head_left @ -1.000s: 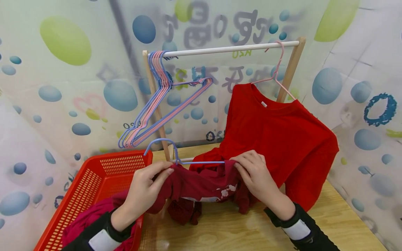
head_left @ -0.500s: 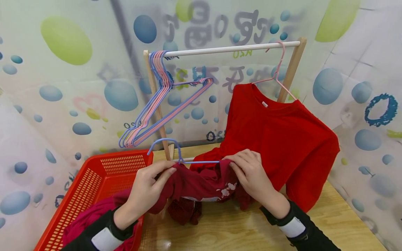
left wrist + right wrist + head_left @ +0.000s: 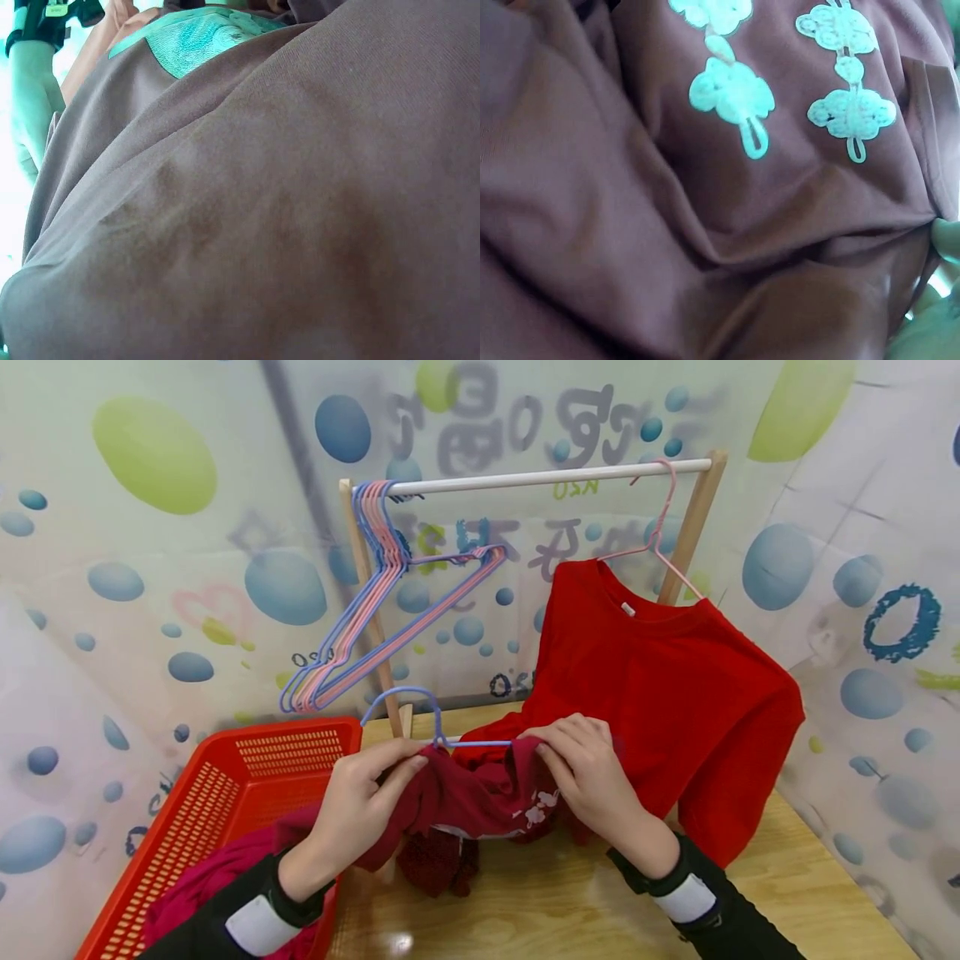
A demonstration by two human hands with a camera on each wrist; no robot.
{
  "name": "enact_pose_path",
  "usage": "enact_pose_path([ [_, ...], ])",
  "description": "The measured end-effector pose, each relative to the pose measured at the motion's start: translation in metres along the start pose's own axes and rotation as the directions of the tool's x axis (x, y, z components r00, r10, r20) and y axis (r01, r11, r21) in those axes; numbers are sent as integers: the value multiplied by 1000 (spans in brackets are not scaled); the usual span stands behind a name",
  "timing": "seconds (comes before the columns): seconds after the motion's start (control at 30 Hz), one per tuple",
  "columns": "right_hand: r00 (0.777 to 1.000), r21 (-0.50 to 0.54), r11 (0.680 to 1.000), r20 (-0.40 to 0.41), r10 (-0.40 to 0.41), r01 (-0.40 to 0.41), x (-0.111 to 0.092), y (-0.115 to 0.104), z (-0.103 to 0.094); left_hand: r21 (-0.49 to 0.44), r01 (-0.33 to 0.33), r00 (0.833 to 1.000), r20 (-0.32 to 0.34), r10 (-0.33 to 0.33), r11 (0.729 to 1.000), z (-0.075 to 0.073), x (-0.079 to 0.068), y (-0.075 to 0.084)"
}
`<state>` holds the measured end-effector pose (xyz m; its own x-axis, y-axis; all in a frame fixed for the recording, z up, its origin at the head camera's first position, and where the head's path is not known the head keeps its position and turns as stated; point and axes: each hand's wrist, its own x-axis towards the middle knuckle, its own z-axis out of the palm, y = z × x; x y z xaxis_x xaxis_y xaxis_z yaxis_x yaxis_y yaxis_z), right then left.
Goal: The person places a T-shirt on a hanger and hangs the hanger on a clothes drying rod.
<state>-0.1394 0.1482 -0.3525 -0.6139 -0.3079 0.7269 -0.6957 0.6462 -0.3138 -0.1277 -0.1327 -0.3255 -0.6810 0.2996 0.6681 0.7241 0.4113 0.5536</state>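
A dark red garment (image 3: 480, 797) with a pale floral print is stretched between the two hands in the head view. From its neckline rises the hook of a blue hanger (image 3: 438, 718); part of one hanger arm shows, and the rest is hidden in the cloth. My left hand (image 3: 360, 810) pinches the garment's edge beside the hook, thumb and fingers together. On the other side my right hand (image 3: 592, 768) pinches the edge near where the blue arm enters the fabric. Garment cloth (image 3: 270, 202) fills most of the left wrist view. White flower-shaped trim (image 3: 731, 90) shows in the right wrist view.
A red basket (image 3: 217, 747) at the left holds crimson cloth (image 3: 210, 881). Behind stands a rack with a white rail (image 3: 525, 479), bearing several blue and pink hangers (image 3: 382, 577) and a red shirt (image 3: 637, 677) on a pink hanger. The wooden tabletop (image 3: 570, 910) lies below.
The right hand has moved a little left with the garment's edge, leaving less of the blue hanger arm exposed. The hook and left hand have shifted slightly right.
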Motion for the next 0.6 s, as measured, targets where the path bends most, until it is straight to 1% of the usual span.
enact_pose_path([
  [0.17,1000,20,1000,3,10,-10,3,-5,3,-15,6,1000,17,-5,1000,3,1,0],
  [0.6,1000,59,998,14,23,-23,6,-12,10,-41,24,999,35,-23,999,7,4,0],
])
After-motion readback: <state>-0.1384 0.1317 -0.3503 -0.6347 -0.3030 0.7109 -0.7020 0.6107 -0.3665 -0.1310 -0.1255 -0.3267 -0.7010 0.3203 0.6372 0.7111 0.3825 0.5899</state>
